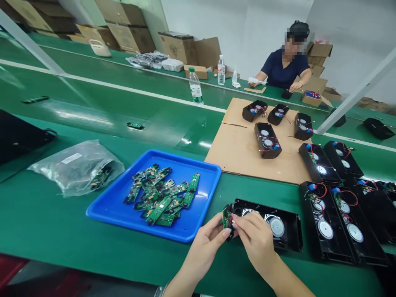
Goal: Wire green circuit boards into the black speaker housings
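My left hand (pixel 212 239) grips a small green circuit board (pixel 227 220) by its edge and holds it tilted up. The fingers of my right hand (pixel 255 235) are pinched together against the board's face, beside a red part. What sits between those fingertips is too small to make out. Just behind my hands lies an open black speaker box (pixel 291 231) with round silver-white speakers, partly covered by my right hand. To the left, a blue tray (pixel 120 222) carries a heap of similar green circuit boards (pixel 163 198).
Several black speaker boxes (pixel 324 229) with red wires stand at right. More sit on a cardboard sheet (pixel 235 152). A plastic bag (pixel 77 165) with boards lies left of the tray. Across the bench are a bottle (pixel 196 88) and a seated co-worker (pixel 284 68).
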`<state>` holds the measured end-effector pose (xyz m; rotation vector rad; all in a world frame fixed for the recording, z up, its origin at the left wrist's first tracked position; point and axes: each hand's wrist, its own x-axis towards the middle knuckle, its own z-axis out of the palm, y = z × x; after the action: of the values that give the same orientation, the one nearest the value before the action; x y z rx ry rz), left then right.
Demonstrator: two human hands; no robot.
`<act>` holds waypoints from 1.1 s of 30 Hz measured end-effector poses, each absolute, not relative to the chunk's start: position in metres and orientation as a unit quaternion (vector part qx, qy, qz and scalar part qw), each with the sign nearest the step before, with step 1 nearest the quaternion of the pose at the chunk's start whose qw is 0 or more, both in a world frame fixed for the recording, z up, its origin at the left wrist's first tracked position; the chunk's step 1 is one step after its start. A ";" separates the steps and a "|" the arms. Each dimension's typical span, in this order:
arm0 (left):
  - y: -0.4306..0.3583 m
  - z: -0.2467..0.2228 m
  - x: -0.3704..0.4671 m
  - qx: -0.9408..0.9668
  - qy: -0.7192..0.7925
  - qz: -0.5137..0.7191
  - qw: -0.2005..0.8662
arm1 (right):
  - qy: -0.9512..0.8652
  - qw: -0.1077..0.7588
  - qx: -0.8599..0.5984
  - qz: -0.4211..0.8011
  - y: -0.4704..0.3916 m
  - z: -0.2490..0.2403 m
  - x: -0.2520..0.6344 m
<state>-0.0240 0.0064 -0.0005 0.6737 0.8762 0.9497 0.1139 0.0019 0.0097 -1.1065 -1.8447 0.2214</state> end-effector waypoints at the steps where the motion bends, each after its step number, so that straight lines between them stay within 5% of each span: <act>1: 0.007 0.000 -0.025 0.310 0.402 0.434 0.745 | -0.756 0.468 -0.451 0.085 0.002 0.010 0.114; 33: 0.006 -0.017 -0.030 0.427 0.410 0.427 0.683 | -0.759 0.435 -0.481 0.061 -0.007 0.026 0.124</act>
<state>-0.0299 0.0061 -0.0169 0.9584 0.9192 0.9573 0.1244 -0.0069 0.0260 -1.1966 -1.8888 0.1517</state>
